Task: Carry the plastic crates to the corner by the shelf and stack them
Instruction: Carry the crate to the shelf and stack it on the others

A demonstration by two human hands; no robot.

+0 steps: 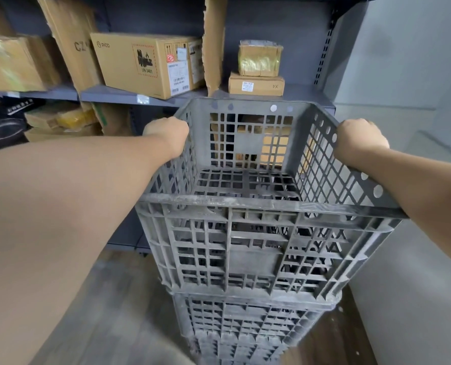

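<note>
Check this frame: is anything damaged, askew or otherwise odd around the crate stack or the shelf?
Mostly orderly. Both hands, left hand and right hand, grip the top crate, which looks slightly twisted against the crates below. On the shelf, a tall cardboard sheet has ragged, torn edges, and the small top box looks crumpled.

Dark grey metal shelving unit (pixel 293 27) along back, perforated upright at right end. Cardboard boxes (pixel 150 63) on upper shelf, more below at left. Pale grey wall (pixel 416 54) at right. Wood-look floor (pixel 119 299) underfoot. Even, diffuse light.
</note>
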